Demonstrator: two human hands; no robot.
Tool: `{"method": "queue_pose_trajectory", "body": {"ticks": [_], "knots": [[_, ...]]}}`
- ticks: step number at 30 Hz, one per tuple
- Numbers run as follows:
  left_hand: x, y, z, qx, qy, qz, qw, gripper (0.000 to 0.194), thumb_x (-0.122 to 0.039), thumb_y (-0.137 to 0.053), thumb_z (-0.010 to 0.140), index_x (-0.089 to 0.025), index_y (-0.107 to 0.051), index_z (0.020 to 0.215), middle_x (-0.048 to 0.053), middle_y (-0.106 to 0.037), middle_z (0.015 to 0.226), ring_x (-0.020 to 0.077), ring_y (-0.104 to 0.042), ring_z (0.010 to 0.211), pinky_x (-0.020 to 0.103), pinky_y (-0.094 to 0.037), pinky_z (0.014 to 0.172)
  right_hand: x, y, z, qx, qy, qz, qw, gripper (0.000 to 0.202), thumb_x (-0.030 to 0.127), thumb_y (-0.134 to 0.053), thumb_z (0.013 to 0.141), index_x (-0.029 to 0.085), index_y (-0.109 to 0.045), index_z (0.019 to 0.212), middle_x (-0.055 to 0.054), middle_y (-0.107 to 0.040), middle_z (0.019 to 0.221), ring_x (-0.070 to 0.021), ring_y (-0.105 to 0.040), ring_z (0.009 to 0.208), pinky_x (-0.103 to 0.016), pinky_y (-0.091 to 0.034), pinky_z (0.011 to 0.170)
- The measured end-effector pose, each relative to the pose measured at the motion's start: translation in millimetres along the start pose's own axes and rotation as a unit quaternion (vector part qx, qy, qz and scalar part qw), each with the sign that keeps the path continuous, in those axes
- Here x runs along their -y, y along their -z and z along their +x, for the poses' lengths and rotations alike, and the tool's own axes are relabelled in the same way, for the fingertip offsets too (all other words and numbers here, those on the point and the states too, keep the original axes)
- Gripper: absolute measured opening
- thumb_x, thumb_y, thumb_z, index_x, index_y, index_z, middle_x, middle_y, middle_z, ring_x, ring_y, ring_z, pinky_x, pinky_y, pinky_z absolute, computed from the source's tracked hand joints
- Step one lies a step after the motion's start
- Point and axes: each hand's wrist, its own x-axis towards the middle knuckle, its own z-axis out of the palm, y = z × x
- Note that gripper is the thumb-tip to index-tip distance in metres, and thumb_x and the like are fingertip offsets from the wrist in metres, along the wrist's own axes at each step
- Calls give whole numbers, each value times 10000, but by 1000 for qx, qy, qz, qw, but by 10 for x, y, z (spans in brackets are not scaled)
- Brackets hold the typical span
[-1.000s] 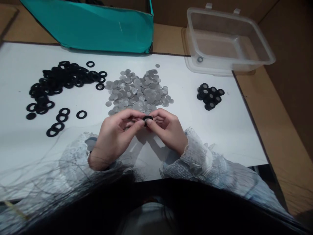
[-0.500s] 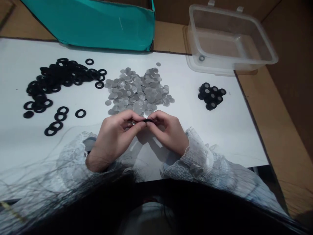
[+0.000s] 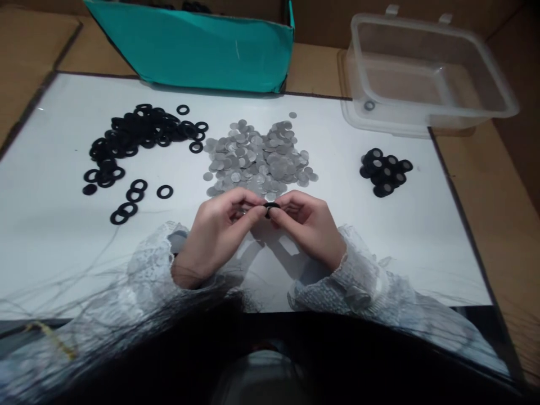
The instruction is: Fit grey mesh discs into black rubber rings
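Observation:
Between the fingertips of both hands is a small black ring (image 3: 272, 206), gripped at its two sides. My left hand (image 3: 223, 230) pinches its left edge, and my right hand (image 3: 310, 228) has thumb and fingers on the right edge. Whether a disc sits inside the ring is hidden by the fingers. Just beyond the fingertips spreads a heap of thin silver-grey discs (image 3: 257, 160). To the left lies a pile of black rings (image 3: 139, 129), with a few loose ones nearer me. On the right is a cluster of black rings with grey centres (image 3: 383, 171).
A teal box (image 3: 211, 53) stands at the back with black pieces showing inside. At the back right a clear plastic container (image 3: 422, 107) rests on its lid, a single ring showing through near its left corner. The white work surface (image 3: 422, 242) is bordered by brown cardboard (image 3: 498, 225).
My view has shifted, so everything sits further right in the picture. Both hands keep hold of the ring, which has tilted so that more of its round outline shows.

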Motion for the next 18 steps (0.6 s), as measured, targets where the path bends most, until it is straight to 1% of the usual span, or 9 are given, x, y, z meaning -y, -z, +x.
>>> {"method": "queue_pose_trajectory", "body": {"ticks": [2,5,9,11,15,18], "knots": [[10,-15,2,0,14,-10,1000,142,-295,-637,795,-182,-648,880,26,-700,828,168,-661,764,267,-525,689,-23,-8,8,3,-6,31,1000,117,275,-665,776,179,-599,768,9,-641,681,-111,-611,635,-275,-510,633],[9,-34,-4,-6,13,17,1000,125,-306,-633,794,-191,-645,841,27,-707,824,180,-667,764,280,-531,692,-59,-13,8,8,-10,37,999,96,263,-650,786,187,-592,783,6,-640,707,-118,-618,667,-289,-516,662],[-11,-44,-26,-15,7,58,998,124,-312,-614,811,-201,-662,837,28,-718,824,187,-667,769,289,-534,696,-76,-4,-3,38,-16,-28,999,95,246,-656,775,189,-582,791,11,-614,720,-121,-590,678,-284,-480,642],[-23,-47,-34,-14,14,50,999,136,-313,-626,802,-196,-669,858,34,-723,846,191,-671,789,292,-542,717,-69,7,-6,48,-10,-51,998,90,245,-645,784,191,-573,775,20,-588,690,-116,-560,655,-279,-455,624],[-39,-44,-31,-14,33,15,999,130,-289,-646,776,-183,-654,850,30,-711,827,179,-668,766,276,-549,705,-41,30,-7,32,7,-48,998,147,274,-621,813,193,-542,721,27,-554,652,-113,-533,633,-272,-427,602],[-44,-32,-20,-11,21,22,999,93,-279,-627,786,-190,-636,815,15,-689,774,163,-649,718,258,-530,663,-27,34,-5,29,10,-55,998,129,275,-618,819,187,-562,742,18,-574,676,-114,-545,641,-278,-429,615]]}}
